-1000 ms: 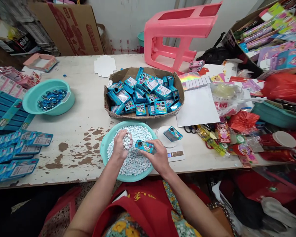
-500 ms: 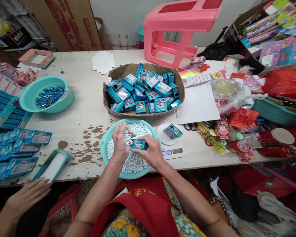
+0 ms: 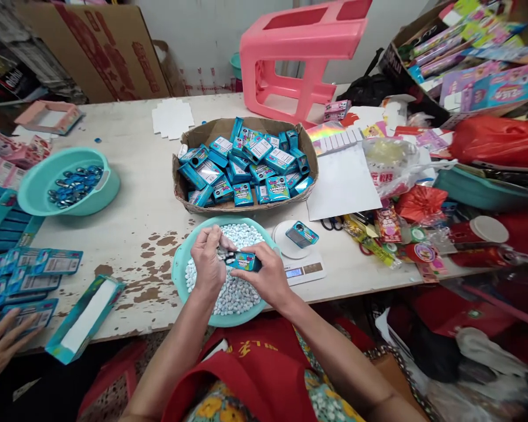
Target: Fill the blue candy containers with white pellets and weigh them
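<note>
Over a turquoise basin [image 3: 178, 275] filled with small pale candies [image 3: 242, 296], my two hands work close together. My right hand [image 3: 266, 274] grips a small blue candy tin [image 3: 245, 261] on its side, its end facing left. Cupped against that end, my left hand [image 3: 209, 258] is closed around some pale candies, partly hidden by the fingers. Just right of the basin, another blue tin [image 3: 302, 234] lies on the white plate of a kitchen scale [image 3: 310, 268] with a lit display.
Behind the basin stands a cardboard box [image 3: 246, 208] heaped with blue tins. At left are a turquoise bowl [image 3: 108, 196] of shiny blue lids, an open display box [image 3: 85, 316], stacked blue packs [image 3: 57, 262] and a co-worker's hand [image 3: 0, 340]. A pink stool [image 3: 303, 44] lies behind.
My left hand has closed further and sits tighter against the tin's end. The co-worker's hand has left the display box and moved left to the stacked packs. The view has shifted slightly.
</note>
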### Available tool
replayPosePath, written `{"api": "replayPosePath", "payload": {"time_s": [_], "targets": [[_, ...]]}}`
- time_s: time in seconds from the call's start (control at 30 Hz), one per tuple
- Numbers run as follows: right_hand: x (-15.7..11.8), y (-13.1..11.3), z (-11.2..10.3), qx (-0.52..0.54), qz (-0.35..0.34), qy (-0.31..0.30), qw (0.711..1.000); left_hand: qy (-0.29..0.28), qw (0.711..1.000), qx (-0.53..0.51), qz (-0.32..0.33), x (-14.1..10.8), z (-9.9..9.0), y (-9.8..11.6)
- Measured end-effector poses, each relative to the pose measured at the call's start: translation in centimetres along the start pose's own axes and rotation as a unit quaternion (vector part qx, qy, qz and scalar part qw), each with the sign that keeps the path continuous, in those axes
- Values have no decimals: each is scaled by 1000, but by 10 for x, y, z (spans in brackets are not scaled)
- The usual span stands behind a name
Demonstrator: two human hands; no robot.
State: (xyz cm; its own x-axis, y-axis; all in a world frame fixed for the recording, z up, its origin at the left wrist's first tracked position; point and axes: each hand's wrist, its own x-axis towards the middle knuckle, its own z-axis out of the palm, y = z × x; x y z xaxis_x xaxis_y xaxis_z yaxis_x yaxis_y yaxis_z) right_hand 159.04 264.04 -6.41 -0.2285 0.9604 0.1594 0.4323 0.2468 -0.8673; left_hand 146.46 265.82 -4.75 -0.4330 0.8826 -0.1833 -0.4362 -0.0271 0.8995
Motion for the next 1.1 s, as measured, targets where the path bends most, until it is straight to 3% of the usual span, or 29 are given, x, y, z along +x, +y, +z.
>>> {"api": "replayPosePath", "payload": {"time_s": [0.47,0.63,0.73,0.8,0.87,0.97,1.03,1.1], "targets": [[1,-4,-4,30,-26,8,999,13,999,16,25,-5,9,2],[6,5,-4,54,-2,2,999,-23,998,52,-37,-3,18,3],[1,9,-18,113,32,4,993,-18,999,42,-13,8,8,7],[-12,9,-42,151,54,17,987,-25,991,131,26,20,-10,3],[-32,12,-74,166,79,46,982,-81,943,320,40,34,-32,-12],[-61,38,-123,104,125,154,975,-171,779,601,57,50,-58,-53],[-72,75,-149,29,170,270,947,-181,694,693,64,53,-64,-81],[-76,124,-165,-12,203,360,910,-192,660,725,43,52,-61,-100]]}}
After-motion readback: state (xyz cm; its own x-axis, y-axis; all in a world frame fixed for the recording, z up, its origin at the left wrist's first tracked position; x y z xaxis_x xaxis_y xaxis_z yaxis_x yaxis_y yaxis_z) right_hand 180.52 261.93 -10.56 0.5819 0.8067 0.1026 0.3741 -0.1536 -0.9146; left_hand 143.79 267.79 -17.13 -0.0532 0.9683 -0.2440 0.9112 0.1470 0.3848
